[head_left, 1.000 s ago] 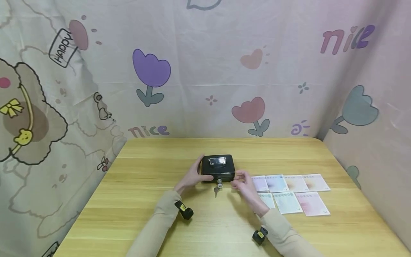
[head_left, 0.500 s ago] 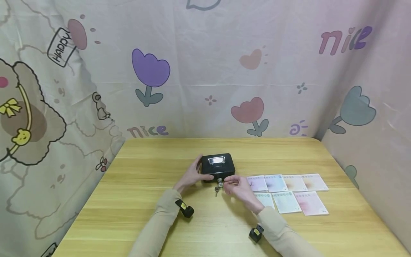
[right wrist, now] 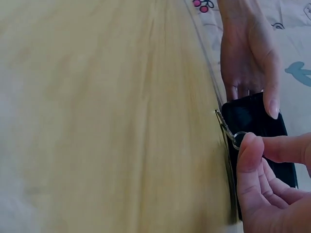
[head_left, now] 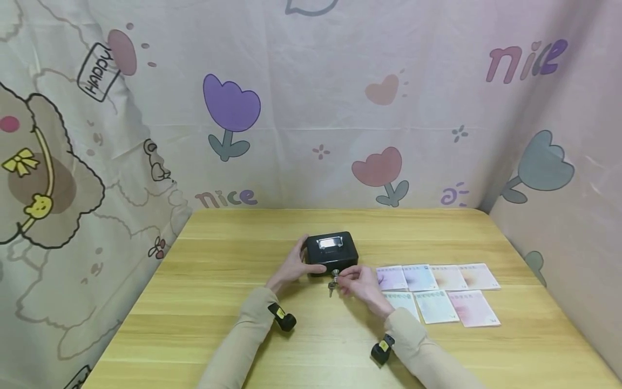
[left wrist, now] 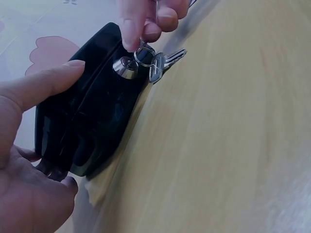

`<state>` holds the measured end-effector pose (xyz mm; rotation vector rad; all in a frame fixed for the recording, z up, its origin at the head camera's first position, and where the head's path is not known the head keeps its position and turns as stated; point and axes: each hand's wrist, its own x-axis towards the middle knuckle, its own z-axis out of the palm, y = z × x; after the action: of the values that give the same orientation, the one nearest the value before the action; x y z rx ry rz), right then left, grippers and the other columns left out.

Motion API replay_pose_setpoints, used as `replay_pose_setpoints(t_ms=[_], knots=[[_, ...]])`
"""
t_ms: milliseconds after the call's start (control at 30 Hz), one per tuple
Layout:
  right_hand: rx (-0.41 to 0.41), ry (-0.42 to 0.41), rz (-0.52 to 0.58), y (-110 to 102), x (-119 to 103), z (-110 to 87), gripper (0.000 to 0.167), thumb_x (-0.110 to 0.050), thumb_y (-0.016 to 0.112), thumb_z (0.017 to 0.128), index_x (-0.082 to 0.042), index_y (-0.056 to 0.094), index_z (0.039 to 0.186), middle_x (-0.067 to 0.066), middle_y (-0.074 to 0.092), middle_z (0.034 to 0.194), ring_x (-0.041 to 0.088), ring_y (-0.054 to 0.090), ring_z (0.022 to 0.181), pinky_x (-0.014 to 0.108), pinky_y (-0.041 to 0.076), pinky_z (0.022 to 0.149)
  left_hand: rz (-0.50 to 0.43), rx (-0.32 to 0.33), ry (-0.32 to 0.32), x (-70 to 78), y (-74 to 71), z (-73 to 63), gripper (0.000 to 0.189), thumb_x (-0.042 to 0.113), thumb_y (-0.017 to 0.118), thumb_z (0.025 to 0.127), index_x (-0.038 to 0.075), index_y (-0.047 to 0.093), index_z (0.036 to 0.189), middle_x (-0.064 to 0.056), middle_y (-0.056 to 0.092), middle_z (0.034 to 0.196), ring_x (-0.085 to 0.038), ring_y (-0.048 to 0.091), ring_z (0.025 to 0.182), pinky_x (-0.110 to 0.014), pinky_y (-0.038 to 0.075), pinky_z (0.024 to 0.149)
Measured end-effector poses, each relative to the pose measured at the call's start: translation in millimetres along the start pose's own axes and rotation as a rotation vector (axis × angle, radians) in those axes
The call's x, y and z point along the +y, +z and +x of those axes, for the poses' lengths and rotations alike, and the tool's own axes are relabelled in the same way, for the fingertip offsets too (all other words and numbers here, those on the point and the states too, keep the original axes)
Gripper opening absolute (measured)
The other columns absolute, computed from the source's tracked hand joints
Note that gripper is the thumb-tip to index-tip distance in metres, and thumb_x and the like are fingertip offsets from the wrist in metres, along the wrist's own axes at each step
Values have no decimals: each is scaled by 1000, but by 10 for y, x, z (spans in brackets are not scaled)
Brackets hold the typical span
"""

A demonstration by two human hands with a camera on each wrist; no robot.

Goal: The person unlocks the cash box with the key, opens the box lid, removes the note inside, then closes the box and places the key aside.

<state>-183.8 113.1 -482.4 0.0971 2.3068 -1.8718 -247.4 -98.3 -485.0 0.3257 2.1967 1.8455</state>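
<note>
A black cash box (head_left: 332, 259) with a silver lid handle (head_left: 330, 242) sits mid-table, its lid closed. My left hand (head_left: 293, 267) grips its left end, thumb (left wrist: 68, 75) on the front and fingers round the far side. At the front, a silver lock (left wrist: 126, 68) sticks out. My right hand (head_left: 363, 286) pinches a key at this lock between thumb and forefinger; the fingertips hide most of that key. From its ring (left wrist: 143, 57) dangles a loose key (left wrist: 156, 68), which also shows in the right wrist view below the ring.
To the right of the box, banknote-like paper bundles lie in two rows, among them a blue one (head_left: 419, 277) and a pink one (head_left: 472, 308). The wooden table (head_left: 218, 324) runs back to a patterned cloth (head_left: 301, 108).
My right hand has moved left from the box's right front corner to the lock and now pinches the key there. My left hand has stayed gripping the box.
</note>
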Motion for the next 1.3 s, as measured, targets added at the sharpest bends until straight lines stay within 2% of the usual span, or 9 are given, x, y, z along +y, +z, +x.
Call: replay_pose_setpoints(t_ms=[200,400,600,933,1300], knots=[[-10,17,22,-16,36,18,17,-2,72,87,7,67,100,17,74,81,12,64,55,23,58,55,-1,7,-16,15,9,-13,120,13,88,73,9,8,163,-19,12,170,-40,14,157,-58,12,128],[-27,13,2,-26,32,14,19,-3,72,88,8,67,102,19,74,84,12,65,58,25,60,59,8,17,-15,18,14,-12,119,13,88,73,10,10,163,-19,13,169,-39,14,157,-57,11,129],[-26,7,-22,-23,34,16,18,-5,74,86,7,68,99,17,74,80,12,65,57,25,59,58,10,18,-11,9,13,-8,118,13,88,73,10,11,162,-19,15,169,-40,15,157,-59,12,128],[-12,43,-50,-20,41,34,18,-7,77,84,5,67,95,13,72,78,12,64,56,27,60,58,16,14,-10,7,19,-11,118,13,88,73,9,11,162,-19,15,169,-40,16,156,-58,13,128],[-32,51,-38,-26,43,76,18,-6,78,82,5,68,92,12,72,76,11,63,54,23,57,53,32,19,-11,45,18,-33,120,13,89,73,7,9,162,-20,14,169,-41,16,156,-59,14,128]])
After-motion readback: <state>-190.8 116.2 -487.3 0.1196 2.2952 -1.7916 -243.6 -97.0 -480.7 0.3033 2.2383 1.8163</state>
